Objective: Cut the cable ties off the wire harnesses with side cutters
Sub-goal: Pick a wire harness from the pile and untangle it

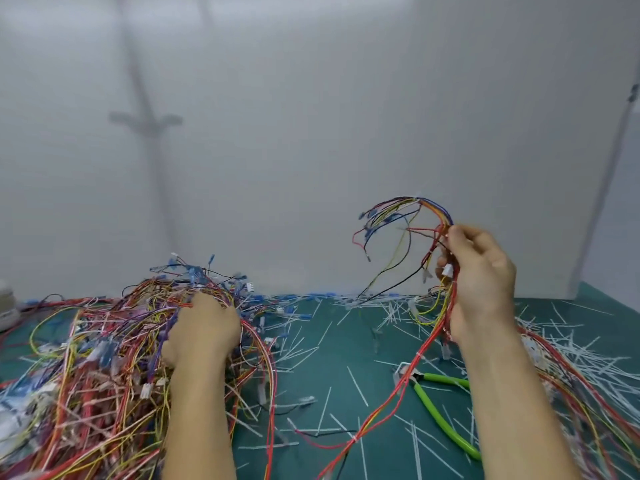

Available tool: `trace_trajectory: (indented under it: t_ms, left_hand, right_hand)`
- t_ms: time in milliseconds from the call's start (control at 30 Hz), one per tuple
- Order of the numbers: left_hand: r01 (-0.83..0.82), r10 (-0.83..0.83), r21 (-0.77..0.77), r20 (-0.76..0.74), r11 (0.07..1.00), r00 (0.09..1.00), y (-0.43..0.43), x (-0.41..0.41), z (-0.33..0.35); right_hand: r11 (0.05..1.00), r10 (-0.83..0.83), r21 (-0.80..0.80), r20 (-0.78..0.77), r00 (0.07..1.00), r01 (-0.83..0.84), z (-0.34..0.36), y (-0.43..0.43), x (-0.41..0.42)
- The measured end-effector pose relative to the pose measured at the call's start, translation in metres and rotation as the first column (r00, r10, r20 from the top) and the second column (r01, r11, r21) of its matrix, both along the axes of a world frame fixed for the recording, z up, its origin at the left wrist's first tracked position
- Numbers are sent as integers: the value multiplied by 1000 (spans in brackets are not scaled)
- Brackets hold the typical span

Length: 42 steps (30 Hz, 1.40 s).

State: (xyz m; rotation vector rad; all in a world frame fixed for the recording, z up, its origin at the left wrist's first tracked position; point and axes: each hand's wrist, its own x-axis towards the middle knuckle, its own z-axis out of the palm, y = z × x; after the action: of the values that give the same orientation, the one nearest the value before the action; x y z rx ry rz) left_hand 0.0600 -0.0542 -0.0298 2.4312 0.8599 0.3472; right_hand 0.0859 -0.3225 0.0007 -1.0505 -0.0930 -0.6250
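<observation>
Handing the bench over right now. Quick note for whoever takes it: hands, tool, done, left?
Left hand: on the pile of harnesses, fingers buried in the wires, grip unclear.
Right hand: grips one harness, raised above the mat.
Side cutters: lying on the mat beside the right forearm, in neither hand.
Done: many cut ties strewn over the mat.
Left: the held harness seems to carry white ties on its trailing red strand; then the pile.
</observation>
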Motion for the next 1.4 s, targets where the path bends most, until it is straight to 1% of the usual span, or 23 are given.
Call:
trace_trajectory:
  t_ms: [167, 300, 367, 400, 433, 467, 500, 533, 600, 733, 800, 867, 933, 1000, 1033, 1067, 1133, 1167, 1200, 1267, 1300, 1333, 1400]
  left_hand:
    - [-2, -5, 117, 58, 993, 998, 15, -11, 19]
    - [-14, -47, 280, 210, 960, 977, 3, -38, 51]
    - [140, -239, 338, 272, 931, 932, -22, -49, 63]
    - [319, -396, 296, 256, 900, 882, -36, -54, 69]
    - [525, -557, 193, 211, 829, 803, -52, -56, 73]
    - [692, -696, 83, 140, 717, 704, -68, -56, 74]
    - [788, -788, 20, 56, 615, 613, -82, -54, 72]
    - [833, -833, 18, -16, 552, 553, -95, -49, 69]
    - [853, -851, 79, -67, 516, 521, -117, -39, 56]
    - [855, -862, 109, 75, 508, 502, -135, -18, 37]
    - [847, -825, 33, 250, 530, 506, -133, -11, 34]
    - [804, -680, -101, 477, 586, 557, -127, -5, 33]
    - [731, -463, -253, 633, 634, 621, -120, 2, 30]
    - [676, -263, -389, 711, 626, 653, -113, 10, 26]
    - [667, -172, -458, 735, 588, 656, -111, 11, 26]
    - [676, -79, -533, 753, 509, 654, -110, 11, 27]
    - [714, 83, -621, 770, 323, 632, -110, 10, 31]
    - [730, 131, -624, 778, 279, 615, -111, 9, 34]
    - [743, 153, -619, 784, 254, 602, -111, 7, 35]
    - [752, 112, -615, 786, 238, 608, -109, 3, 40]
    - [746, 36, -610, 780, 267, 625, -106, 0, 42]
    - [731, -83, -593, 755, 336, 651, -102, -2, 43]
    - [690, -353, -497, 611, 525, 709, -91, -4, 42]
  right_hand:
    - [998, -1, -65, 20, 1000, 3, 3, 4, -4]
    - [987, 35, -160, 67, 997, -24, 10, 12, -9]
    - [974, 70, -221, 86, 994, -49, 13, 18, -13]
    - [966, 93, -251, 92, 991, -67, 15, 21, -15]
    - [956, 118, -281, 93, 989, -87, 16, 24, -17]
    - [945, 142, -308, 89, 986, -108, 17, 27, -19]
    - [936, 164, -328, 85, 983, -128, 17, 30, -20]
    - [929, 184, -339, 83, 979, -146, 18, 32, -22]
    - [916, 218, -359, 79, 973, -176, 18, 35, -23]
    - [861, 290, -438, 8, 957, -257, 16, 35, -21]
    - [843, 324, -431, -70, 943, -321, 15, 34, -21]
    - [791, 222, -550, -151, 963, -268, 16, 33, -20]
    - [622, 12, -766, -199, 980, -164, 18, 30, -22]
    - [417, -69, -880, -279, 958, -226, 19, 28, -28]
    - [343, -45, -882, -358, 932, -323, 20, 27, -31]
    - [290, 24, -844, -465, 885, -451, 19, 28, -34]
    - [237, 238, -698, -633, 737, -676, 16, 32, -38]
    - [237, 320, -646, -654, 686, -726, 14, 34, -38]
    - [271, 371, -621, -637, 676, -735, 13, 36, -37]
    - [444, 409, -596, -530, 743, -669, 13, 41, -33]
    - [556, 382, -575, -464, 799, -600, 14, 43, -30]
    - [664, 319, -554, -399, 860, -503, 14, 43, -27]
    - [819, 161, -500, -271, 949, -282, 14, 37, -20]
